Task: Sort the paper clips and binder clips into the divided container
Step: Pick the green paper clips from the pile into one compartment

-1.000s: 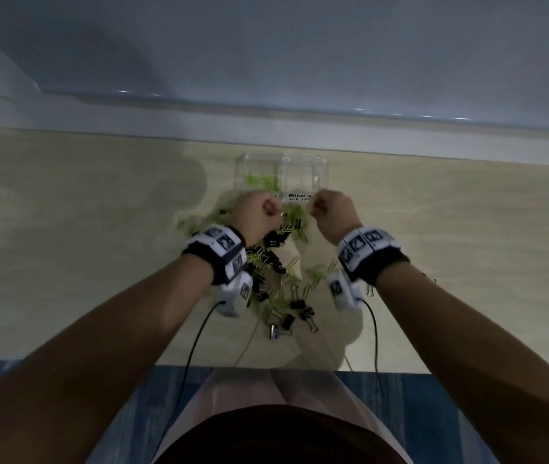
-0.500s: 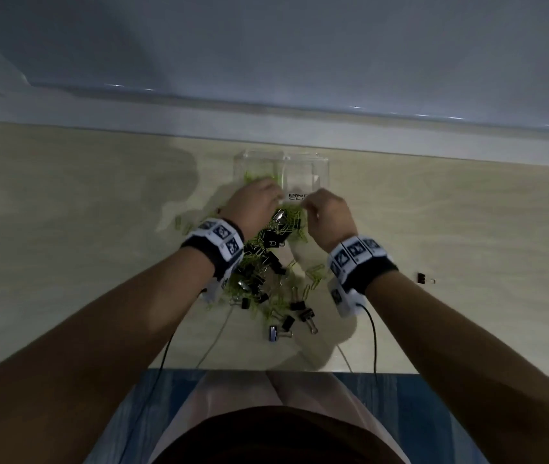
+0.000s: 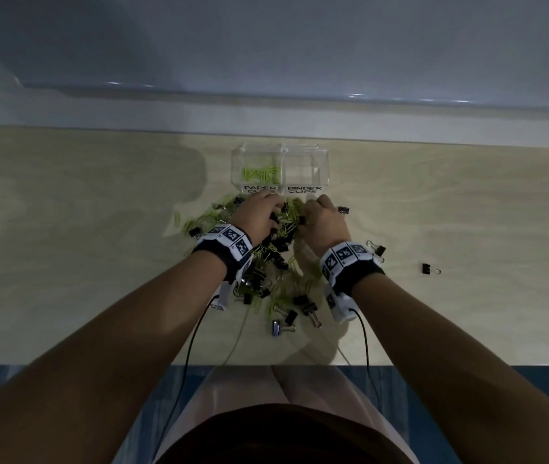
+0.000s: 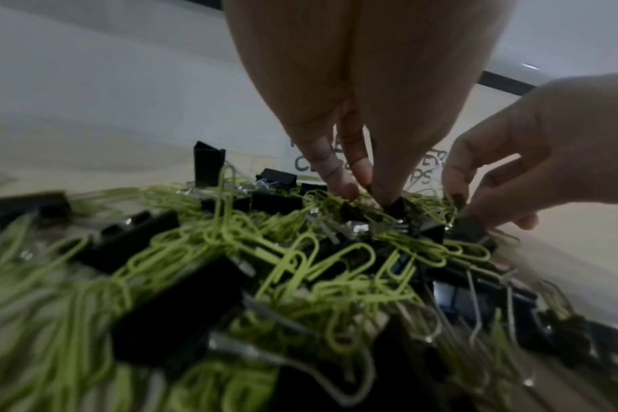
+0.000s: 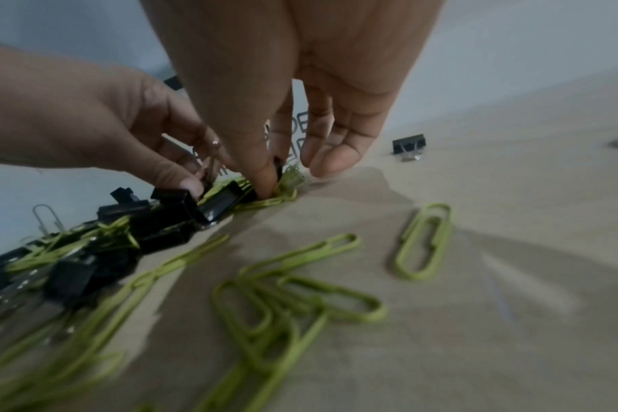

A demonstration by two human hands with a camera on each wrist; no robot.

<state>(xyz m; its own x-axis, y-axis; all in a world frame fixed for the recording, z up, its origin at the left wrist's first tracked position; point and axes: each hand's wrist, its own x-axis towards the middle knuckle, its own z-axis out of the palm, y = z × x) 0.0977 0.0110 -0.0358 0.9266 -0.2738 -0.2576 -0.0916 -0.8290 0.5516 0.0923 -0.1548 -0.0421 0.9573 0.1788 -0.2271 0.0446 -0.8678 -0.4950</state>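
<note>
A clear divided container (image 3: 321,162) stands at the back of the table. Its left compartment, labelled PAPER CLIPS, holds green paper clips (image 3: 261,172); the right one, labelled BINDER CLIPS, looks empty. In front lies a tangled pile (image 3: 276,262) of green paper clips and black binder clips. Both hands reach into the pile's far end. My left hand (image 4: 378,192) pinches a black binder clip (image 4: 397,207) with thumb and fingertips. My right hand (image 5: 272,181) pinches another black binder clip (image 4: 471,227) among green clips, a few centimetres from the left hand.
Stray binder clips lie to the right of the pile (image 3: 343,210), (image 3: 378,250), (image 3: 427,268). Loose green paper clips (image 5: 424,242) lie under my right wrist. A raised white ledge (image 3: 266,115) runs behind the container. The table's near edge (image 3: 99,365) is by my lap.
My left hand went forward to the container's front edge, then came back down onto the pile. The right hand stayed at the pile's far end and lowered its fingers into it.
</note>
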